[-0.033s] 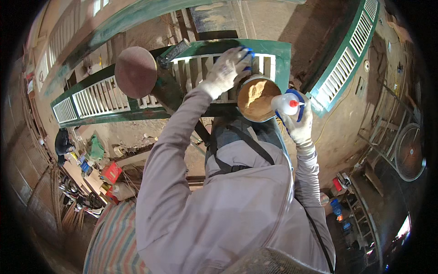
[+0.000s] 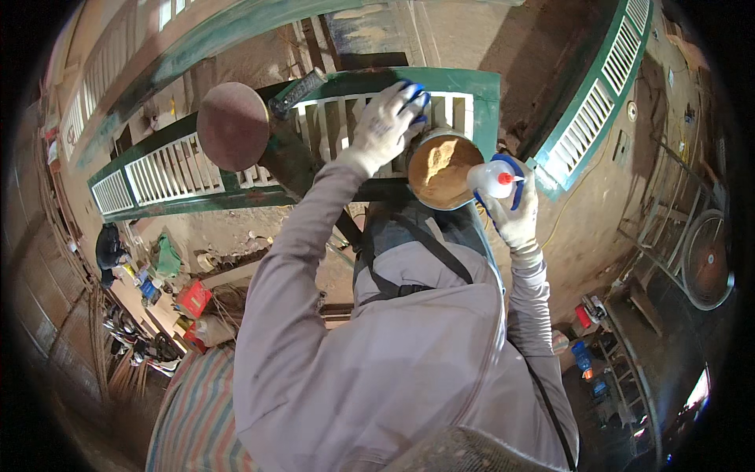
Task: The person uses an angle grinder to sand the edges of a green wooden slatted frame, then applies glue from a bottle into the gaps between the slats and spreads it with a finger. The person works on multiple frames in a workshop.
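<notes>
Nothing has moved, left hand (image 2: pixel 388 122) still flat on green louvred shutter (image 2: pixel 330 134) beside sawdust tub (image 2: pixel 440 171), right hand (image 2: pixel 515 212) clamped around white squeeze bottle (image 2: pixel 489 179).

Green louvred shutter (image 2: pixel 440 86) bearing sawdust tub (image 2: pixel 440 169)

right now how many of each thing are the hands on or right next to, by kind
gloved hands: 2, left hand and right hand
white squeeze bottle with red tip: 1
round container of tan powder: 1
green louvered shutter under the hands: 1
round sanding disc tool: 1
total: 6
</notes>
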A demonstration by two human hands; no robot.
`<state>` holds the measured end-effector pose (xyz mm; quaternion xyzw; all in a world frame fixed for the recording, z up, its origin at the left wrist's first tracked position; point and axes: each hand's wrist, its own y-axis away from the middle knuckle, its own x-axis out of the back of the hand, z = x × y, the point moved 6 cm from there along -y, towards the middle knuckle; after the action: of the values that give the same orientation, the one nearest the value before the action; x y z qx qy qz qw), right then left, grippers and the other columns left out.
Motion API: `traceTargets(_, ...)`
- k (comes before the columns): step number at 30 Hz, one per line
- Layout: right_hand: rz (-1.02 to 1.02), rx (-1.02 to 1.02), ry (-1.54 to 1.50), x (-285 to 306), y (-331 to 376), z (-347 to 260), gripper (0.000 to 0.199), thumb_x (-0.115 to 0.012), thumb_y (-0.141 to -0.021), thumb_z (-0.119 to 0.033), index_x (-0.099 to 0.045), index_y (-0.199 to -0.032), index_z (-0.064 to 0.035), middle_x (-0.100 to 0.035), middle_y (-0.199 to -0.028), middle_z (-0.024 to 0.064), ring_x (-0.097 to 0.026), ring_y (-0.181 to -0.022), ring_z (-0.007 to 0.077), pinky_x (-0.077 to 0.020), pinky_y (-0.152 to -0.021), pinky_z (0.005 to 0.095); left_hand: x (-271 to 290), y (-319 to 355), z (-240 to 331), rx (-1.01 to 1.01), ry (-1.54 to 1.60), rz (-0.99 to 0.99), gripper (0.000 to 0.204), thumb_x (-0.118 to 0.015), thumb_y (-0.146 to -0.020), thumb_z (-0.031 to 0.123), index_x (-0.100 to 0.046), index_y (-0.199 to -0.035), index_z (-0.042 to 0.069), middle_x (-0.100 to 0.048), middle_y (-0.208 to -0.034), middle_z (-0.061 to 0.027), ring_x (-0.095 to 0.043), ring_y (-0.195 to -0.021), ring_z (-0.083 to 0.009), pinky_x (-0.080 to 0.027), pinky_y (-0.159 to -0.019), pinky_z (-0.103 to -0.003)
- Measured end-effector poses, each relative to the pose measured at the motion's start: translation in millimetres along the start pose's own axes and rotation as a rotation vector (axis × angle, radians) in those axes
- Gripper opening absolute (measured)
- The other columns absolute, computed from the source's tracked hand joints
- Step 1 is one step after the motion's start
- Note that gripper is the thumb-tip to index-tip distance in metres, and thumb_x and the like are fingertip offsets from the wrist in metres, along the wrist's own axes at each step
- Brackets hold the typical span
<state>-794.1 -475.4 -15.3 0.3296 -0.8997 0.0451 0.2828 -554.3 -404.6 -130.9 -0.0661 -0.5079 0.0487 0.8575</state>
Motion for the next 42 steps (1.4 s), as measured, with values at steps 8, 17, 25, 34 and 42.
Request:
traceTargets(8, -0.052, -0.041, -0.025, -11.9, 9.5, 11.5, 0.064, -0.089, -0.079, -0.016, -0.056, -0.132, -0.0037, -0.071, -0.112, 0.0165, -0.071, -0.102, 0.0296, -0.0557, -0.091, 0.0393, -4.2, 13.9, 76.2, -0.033, -0.265, -0.13, 0.049, -0.063, -0.097, 0.039, -0.063, -0.14, 0.016, -0.042, -0.159, -0.0014, -0.034, -0.148, -0.0205, -0.03, -0.123, -0.05)
traceTargets(17, -0.006, -0.05, -0.004, -0.7, 13.7, 15.4, 0.061, -0.088, -0.081, -0.017, -0.056, -0.131, -0.0039, -0.071, -0.111, 0.0166, -0.072, -0.101, 0.0306, -0.0559, -0.091, 0.0393, -5.8, 2.6, 81.4, 0.025, -0.264, -0.212, 0.055, -0.067, -0.092, 0.035, -0.06, -0.142, 0.013, -0.039, -0.161, -0.0025, -0.029, -0.151, -0.0234, -0.021, -0.125, -0.058)
traceTargets(25, 0.031, -0.104, -0.001, 5.8, 22.1, 25.3, 0.061, -0.088, -0.081, -0.019, -0.057, -0.131, -0.0039, -0.07, -0.113, 0.017, -0.071, -0.101, 0.0303, -0.056, -0.09, 0.0393, 27.5, -26.0, -34.5, 0.267, -0.332, 0.415, 0.019, -0.079, -0.081, 0.032, -0.077, -0.092, 0.016, -0.074, -0.116, -0.0007, -0.062, -0.12, -0.028, -0.044, -0.104, -0.053)
traceTargets(34, 0.034, -0.106, -0.021, 5.9, 21.1, 25.0, 0.062, -0.089, -0.08, -0.018, -0.057, -0.132, -0.0034, -0.07, -0.112, 0.017, -0.071, -0.1, 0.0299, -0.0563, -0.089, 0.0395, -61.9, -29.1, -33.7, 0.268, -0.344, 0.0, 0.099, -0.051, -0.092, 0.071, -0.037, -0.154, -0.006, -0.036, -0.158, -0.032, -0.033, -0.148, -0.0459, -0.022, -0.123, -0.062)
traceTargets(42, 0.056, -0.14, -0.119, -8.0, -6.2, 43.7, 0.058, -0.086, -0.082, -0.018, -0.057, -0.129, -0.0004, -0.066, -0.114, 0.0174, -0.067, -0.107, 0.0281, -0.0538, -0.093, 0.0383, -59.1, -56.6, -9.2, -0.122, -0.385, -0.253, 0.09, -0.036, -0.1, 0.069, -0.032, -0.159, 0.002, -0.032, -0.165, -0.0212, -0.026, -0.155, -0.0343, -0.014, -0.128, -0.052)
